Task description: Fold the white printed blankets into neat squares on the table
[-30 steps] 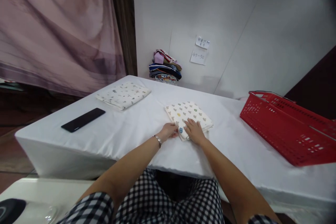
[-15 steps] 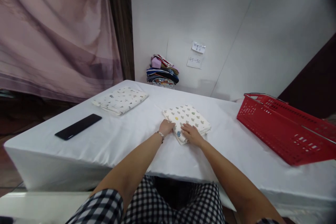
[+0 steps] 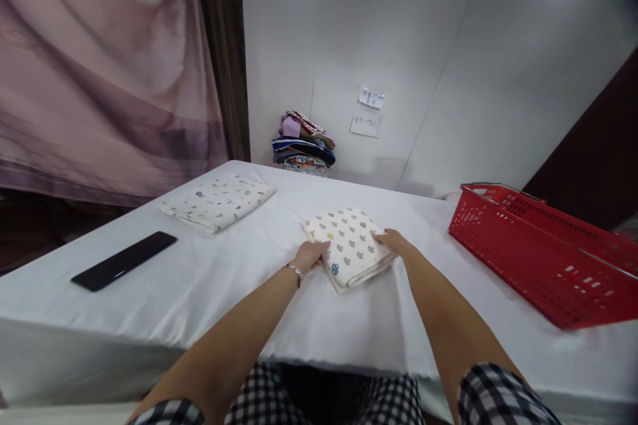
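A folded white cloth with small grey shapes and a few coloured marks lies on the white-covered table in front of me. My left hand, with a bracelet at the wrist, grips the cloth's left edge, thumb on top and fingers partly hidden beneath. At the opposite edge, my right hand pinches the cloth with the thumb above; its other fingers are mostly hidden. The near right side of the cloth looks slightly raised, showing its layers. Farther left lies a second folded patterned cloth.
A black phone-like slab lies on the table's left part. To the right stands a red plastic basket. Behind the table are a stack of folded clothes and paper notes on the wall. A pink curtain hangs at left.
My right hand has moved from lying on top of the cloth to gripping its right edge. My left hand has taken hold of the left edge. The view has also shifted.
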A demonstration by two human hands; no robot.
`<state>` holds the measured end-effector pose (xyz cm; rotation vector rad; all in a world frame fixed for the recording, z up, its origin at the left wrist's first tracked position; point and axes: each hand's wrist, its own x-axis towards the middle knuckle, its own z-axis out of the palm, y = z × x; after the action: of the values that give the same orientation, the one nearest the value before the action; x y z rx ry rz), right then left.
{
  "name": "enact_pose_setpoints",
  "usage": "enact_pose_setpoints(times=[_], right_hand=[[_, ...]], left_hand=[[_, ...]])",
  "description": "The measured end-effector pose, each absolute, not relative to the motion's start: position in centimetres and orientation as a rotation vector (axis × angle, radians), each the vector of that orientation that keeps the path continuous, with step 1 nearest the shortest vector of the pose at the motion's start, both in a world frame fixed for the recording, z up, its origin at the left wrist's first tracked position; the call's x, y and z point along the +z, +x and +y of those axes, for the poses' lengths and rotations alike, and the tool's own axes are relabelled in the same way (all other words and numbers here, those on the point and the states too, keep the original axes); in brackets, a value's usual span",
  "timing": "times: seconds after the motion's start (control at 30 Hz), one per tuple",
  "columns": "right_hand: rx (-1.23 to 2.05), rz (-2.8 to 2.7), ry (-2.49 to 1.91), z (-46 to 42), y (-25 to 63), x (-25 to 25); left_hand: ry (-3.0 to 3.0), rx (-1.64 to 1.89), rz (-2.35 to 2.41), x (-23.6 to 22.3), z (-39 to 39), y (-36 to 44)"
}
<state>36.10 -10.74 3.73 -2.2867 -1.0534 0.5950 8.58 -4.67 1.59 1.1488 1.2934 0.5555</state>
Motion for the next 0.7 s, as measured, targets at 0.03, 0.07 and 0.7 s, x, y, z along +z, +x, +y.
enact_pose_setpoints(times=[0.03,0.07,0.7], right_hand=[[0.632,-1.043,-2.280,-10.6,36.3,3.8],[0.668,-1.035,-2.272,-10.5,36.5,4.0],[1.651,-0.857,-1.651,-14.4,35.5,4.2]], left_hand=[[1.136,0.557,1.284,1.6,-4.6,8.6],[1.121,0.558,1.273,1.6,-4.5,8.7],[0.891,0.570,1.070,3.4,-6.5,5.9]])
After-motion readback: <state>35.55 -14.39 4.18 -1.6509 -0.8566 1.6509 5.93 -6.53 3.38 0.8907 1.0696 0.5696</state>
